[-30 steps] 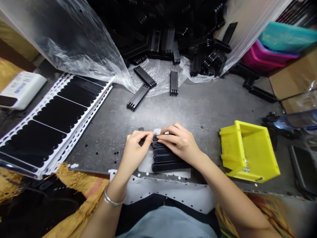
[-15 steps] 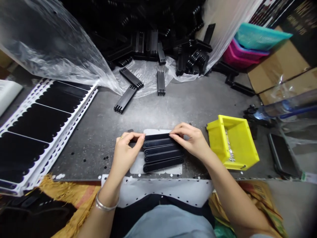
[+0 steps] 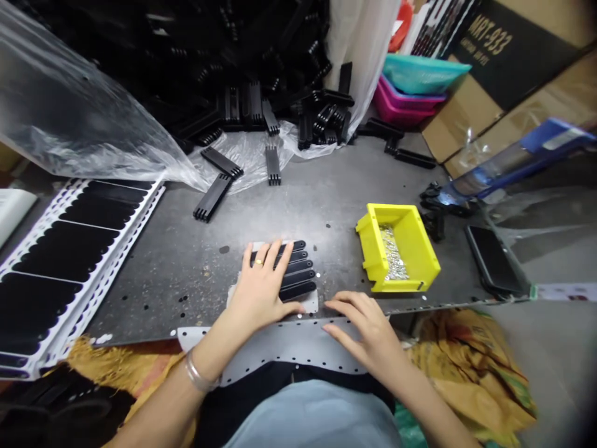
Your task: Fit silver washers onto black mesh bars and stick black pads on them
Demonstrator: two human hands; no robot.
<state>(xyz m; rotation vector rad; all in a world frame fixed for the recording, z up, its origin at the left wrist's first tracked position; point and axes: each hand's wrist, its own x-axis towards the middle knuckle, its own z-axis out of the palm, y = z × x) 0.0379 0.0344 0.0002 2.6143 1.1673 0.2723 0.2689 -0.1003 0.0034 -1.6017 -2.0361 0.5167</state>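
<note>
Five black plastic strips (image 3: 298,274) lie side by side on a white backing sheet (image 3: 310,303), lower centre of frame, long axes roughly parallel, slotted ends toward upper right of the sheet. Left hand (image 3: 261,292) rests palm-down over the strips' near ends. Fingers spread apart, not pinching; thumb (image 3: 293,307) lies out along the lowest strip. Ring (image 3: 258,262) on the ring finger, metal bangle (image 3: 198,373) at the wrist. Right hand (image 3: 364,326) lies just beside the sheet, on a grey perforated liner (image 3: 280,345) at the near table edge. Its fingers are loosely parted and slightly curved, holding nothing, and apart from the strips.

Work surface: grey metal table (image 3: 289,211). Yellow plastic bin (image 3: 422,252), right of centre, holds small silver parts (image 3: 393,254). Three loose black strips (image 3: 213,196) lie on or near clear plastic sheeting (image 3: 60,106) at upper centre, below a heaped pile of black parts (image 3: 242,102). Far left: white-framed sheet of black pads (image 3: 69,233). Right: black phone (image 3: 492,261). Upper right: teal basket (image 3: 422,73) stacked on pink basket (image 3: 401,106), beside cardboard boxes (image 3: 466,118).
</note>
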